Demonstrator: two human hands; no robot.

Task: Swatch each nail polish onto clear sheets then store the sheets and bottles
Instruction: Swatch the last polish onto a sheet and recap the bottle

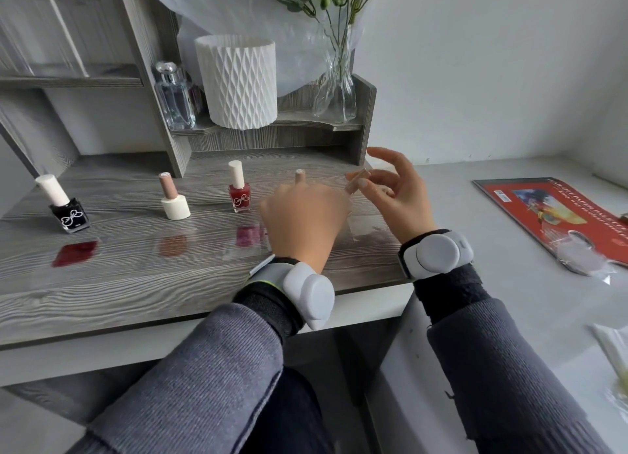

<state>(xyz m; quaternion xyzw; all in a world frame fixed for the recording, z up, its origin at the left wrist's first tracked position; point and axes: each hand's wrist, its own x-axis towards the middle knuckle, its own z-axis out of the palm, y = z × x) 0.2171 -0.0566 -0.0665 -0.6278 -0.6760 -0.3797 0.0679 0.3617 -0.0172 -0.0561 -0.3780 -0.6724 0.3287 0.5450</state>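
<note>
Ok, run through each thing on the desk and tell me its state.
Black bottle: capped, upright.
Cream bottle: capped, upright.
Red bottle: capped, upright.
Dark red swatch: painted.
Brown swatch: painted.
Pink swatch: painted.
Fourth bottle: gripped, only its tan top shows.
Left hand: grips the fourth bottle.
Right hand: pinches a tilted tan cap.

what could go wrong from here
The left hand sits right beside the pink swatch, so it could smear it if still wet. The right hand pinches a tan cap above the table; polish might drip onto it. The red bottle stands close by and could get knocked.
</note>
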